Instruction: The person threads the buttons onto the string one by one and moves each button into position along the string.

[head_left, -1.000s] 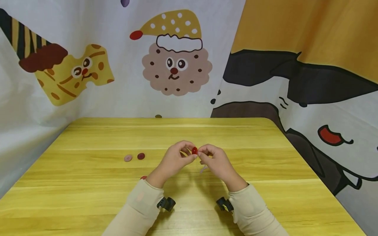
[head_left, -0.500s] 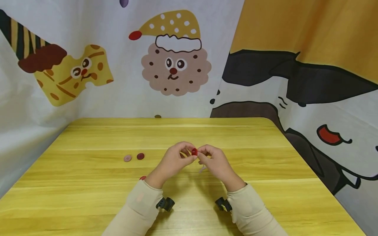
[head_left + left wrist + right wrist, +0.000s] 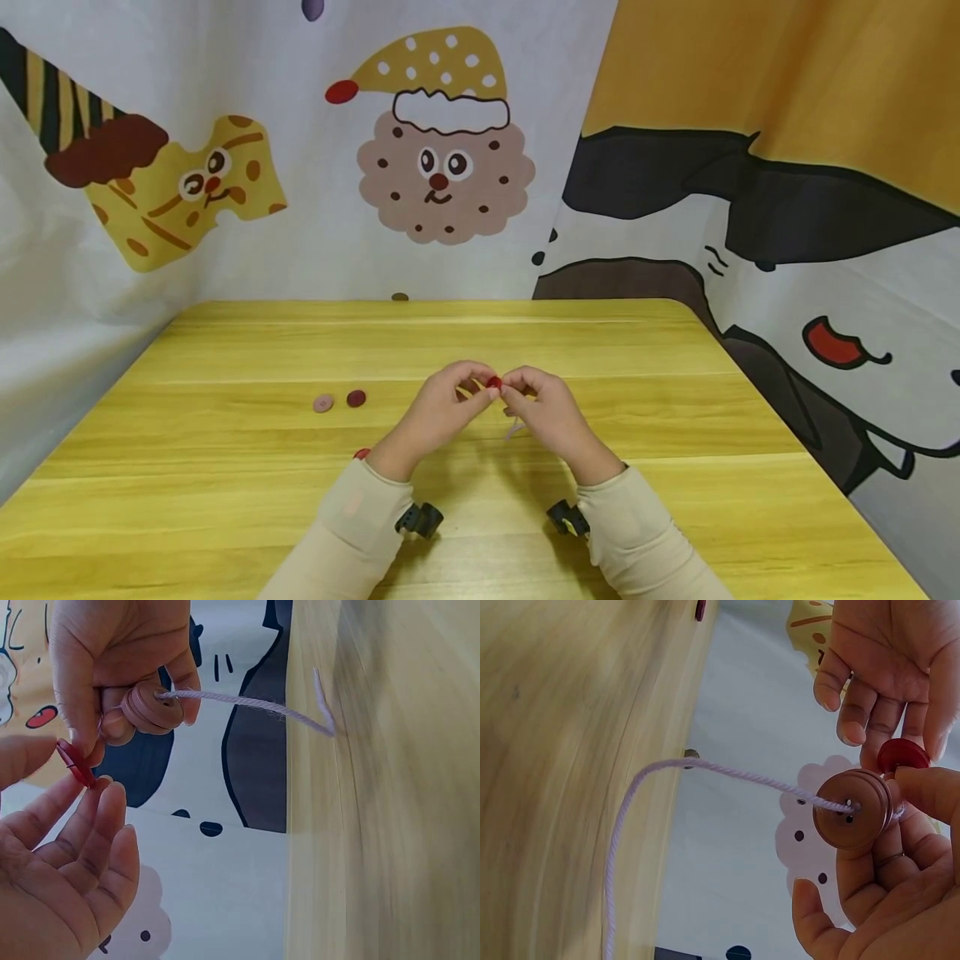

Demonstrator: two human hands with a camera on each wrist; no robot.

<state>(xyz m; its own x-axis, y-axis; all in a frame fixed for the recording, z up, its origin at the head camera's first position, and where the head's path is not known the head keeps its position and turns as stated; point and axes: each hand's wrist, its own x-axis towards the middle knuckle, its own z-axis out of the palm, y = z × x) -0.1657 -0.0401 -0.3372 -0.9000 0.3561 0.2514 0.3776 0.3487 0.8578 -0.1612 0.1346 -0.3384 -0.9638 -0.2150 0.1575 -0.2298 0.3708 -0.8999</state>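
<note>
Between its thumb and fingertips, the left hand pinches a red button, tilted nearly edge-on in the left wrist view. Close beside it, the right hand pinches a pale lilac cord with thumb and forefinger, its fingertips at the red button. A small stack of brown buttons is threaded on this cord and lies against the right hand's curled fingers. From the brown stack the cord's tail hangs down toward the table. Whether the cord's tip is in a hole of the red button is hidden by the fingers.
On the wooden table, a pink button and a dark red button lie left of the hands. Another red button shows partly behind the left wrist. A cartoon-printed curtain hangs behind the table.
The red button has turned between the fingers, from an upright oval to a flatter tilt. Both hands stay almost in place.
</note>
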